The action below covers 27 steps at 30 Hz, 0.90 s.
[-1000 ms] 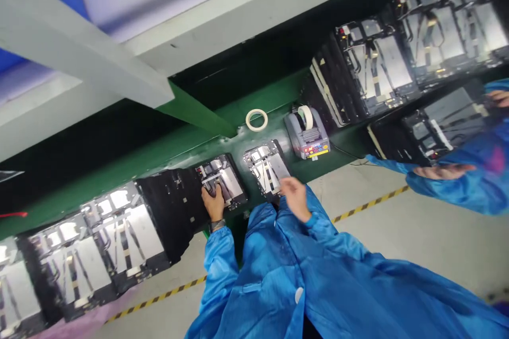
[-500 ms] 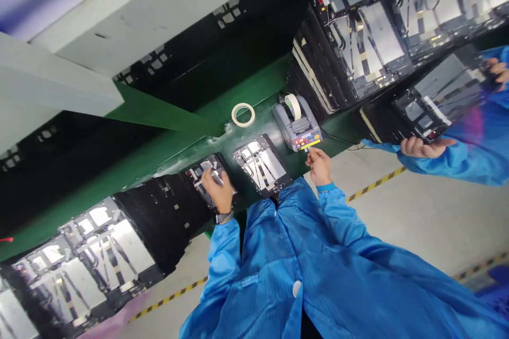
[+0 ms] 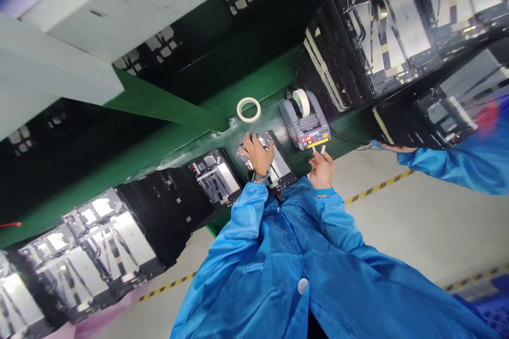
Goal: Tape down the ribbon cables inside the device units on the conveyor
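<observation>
My left hand (image 3: 259, 153) lies on the far end of a small metal-backed panel assembly (image 3: 280, 167) on the green bench (image 3: 207, 132); its fingers spread over the part. My right hand (image 3: 321, 168) is pinched on a short strip of tape (image 3: 323, 149) just in front of the grey tape dispenser (image 3: 305, 121). A second small panel assembly (image 3: 217, 177) sits to the left of the first, untouched.
A loose roll of tape (image 3: 248, 109) lies behind the panels. Black trays with larger assemblies (image 3: 99, 243) fill the bench at left and at right (image 3: 393, 37). A co-worker's blue sleeve and hand (image 3: 401, 149) reach in at right. A grey beam (image 3: 59, 79) crosses overhead.
My left hand left the left panel and moved right onto the other panel. My right hand pulled a tape strip away from the dispenser's outlet.
</observation>
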Tool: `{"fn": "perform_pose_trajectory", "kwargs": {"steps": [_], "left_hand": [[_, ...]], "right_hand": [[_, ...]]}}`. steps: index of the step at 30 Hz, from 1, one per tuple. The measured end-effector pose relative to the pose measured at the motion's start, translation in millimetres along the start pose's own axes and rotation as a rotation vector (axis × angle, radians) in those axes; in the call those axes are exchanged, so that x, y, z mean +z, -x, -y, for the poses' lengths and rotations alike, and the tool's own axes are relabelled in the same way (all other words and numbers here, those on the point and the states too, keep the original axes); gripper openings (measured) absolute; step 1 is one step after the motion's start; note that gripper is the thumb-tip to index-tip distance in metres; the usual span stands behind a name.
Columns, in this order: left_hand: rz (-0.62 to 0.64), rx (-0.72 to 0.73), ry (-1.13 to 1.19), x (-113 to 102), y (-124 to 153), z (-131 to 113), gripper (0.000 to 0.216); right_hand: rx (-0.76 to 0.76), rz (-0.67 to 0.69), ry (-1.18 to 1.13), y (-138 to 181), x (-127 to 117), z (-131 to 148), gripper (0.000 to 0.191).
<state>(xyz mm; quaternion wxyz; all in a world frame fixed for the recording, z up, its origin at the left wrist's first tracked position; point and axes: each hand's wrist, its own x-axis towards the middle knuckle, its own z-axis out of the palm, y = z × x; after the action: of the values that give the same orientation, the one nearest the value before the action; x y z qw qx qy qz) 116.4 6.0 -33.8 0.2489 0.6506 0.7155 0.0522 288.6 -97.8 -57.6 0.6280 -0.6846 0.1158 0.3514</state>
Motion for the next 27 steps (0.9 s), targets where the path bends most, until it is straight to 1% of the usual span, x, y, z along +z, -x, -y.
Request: {"fn": "perform_pose_trajectory", "kwargs": {"steps": [2, 4, 5, 7, 8, 10, 11, 12, 14, 17, 19, 22, 27], "left_hand": [[0.001, 0.001, 0.004, -1, -1, 2, 0.073], [-0.017, 0.002, 0.003, -2, -2, 0, 0.077], [-0.022, 0.006, 0.001, -2, -3, -1, 0.078], [-0.008, 0.018, -0.008, -3, -5, -3, 0.074], [0.012, 0.025, -0.012, -4, -7, -3, 0.07], [0.055, 0.034, -0.016, -7, -12, 1, 0.063], [0.075, 0.039, -0.016, -8, -15, 5, 0.061], [0.095, 0.046, -0.014, -9, -18, 9, 0.06], [0.129, 0.058, -0.014, -11, -24, 15, 0.058], [0.161, 0.061, -0.02, -12, -31, 22, 0.053], [0.165, 0.063, -0.017, -12, -34, 24, 0.052], [0.16, 0.079, 0.0, -12, -36, 27, 0.05], [0.167, 0.099, 0.015, -13, -41, 32, 0.047]], "right_hand": [[-0.06, -0.015, 0.049, 6, -7, 1, 0.044], [-0.19, -0.024, 0.102, 22, -15, 5, 0.042], [-0.267, 0.0, 0.136, 33, -17, 7, 0.042], [-0.41, 0.107, 0.232, 59, -19, 13, 0.043], [-0.464, 0.191, 0.298, 71, -17, 15, 0.045], [-0.572, 0.376, 0.437, 89, -4, 18, 0.051], [-0.632, 0.468, 0.508, 92, 7, 18, 0.054], [-0.696, 0.555, 0.58, 90, 21, 17, 0.057], [-0.807, 0.703, 0.751, 76, 54, 15, 0.059], [-0.928, 0.838, 1.015, 38, 102, 11, 0.068], [-0.975, 0.915, 1.147, 16, 123, 9, 0.073], [-1.007, 1.007, 1.241, -3, 133, 8, 0.077], [-1.064, 1.062, 1.31, -5, 132, 12, 0.083]]}}
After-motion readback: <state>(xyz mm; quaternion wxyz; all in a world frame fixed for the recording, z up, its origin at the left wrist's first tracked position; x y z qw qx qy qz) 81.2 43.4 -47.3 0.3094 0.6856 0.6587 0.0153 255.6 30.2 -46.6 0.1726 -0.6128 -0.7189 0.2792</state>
